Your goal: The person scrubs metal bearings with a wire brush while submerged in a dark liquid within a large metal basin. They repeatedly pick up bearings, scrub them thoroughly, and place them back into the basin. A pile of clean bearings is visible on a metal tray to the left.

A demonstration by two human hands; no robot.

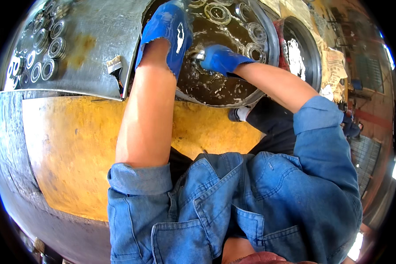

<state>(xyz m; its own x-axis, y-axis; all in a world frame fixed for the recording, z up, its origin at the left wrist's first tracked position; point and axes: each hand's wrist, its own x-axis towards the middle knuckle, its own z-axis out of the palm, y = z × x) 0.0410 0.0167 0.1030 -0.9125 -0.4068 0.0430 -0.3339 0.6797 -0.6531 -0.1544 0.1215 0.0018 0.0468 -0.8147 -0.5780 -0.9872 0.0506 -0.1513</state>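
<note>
Both my hands wear blue rubber gloves and reach over a round metal tub (273,44) of brown, murky liquid (215,90). My right hand (220,59) is low at the liquid's surface, its fingers curled round a small shiny metal piece (200,56) that I cannot make out. Ripples spread around it. My left hand (174,26) is over the tub's left side; its fingers are not distinguishable at the upper edge of the view. Several ring-shaped bearings (218,14) sit in the tub, along its far and right sides.
Left of the tub is a grey metal tray (97,31) with several stacked bearings (57,47) and a paintbrush (115,70) near its corner. A second round container (310,44) stands to the right, beside crumpled sacking (334,66). A yellow, worn surface (75,154) lies below.
</note>
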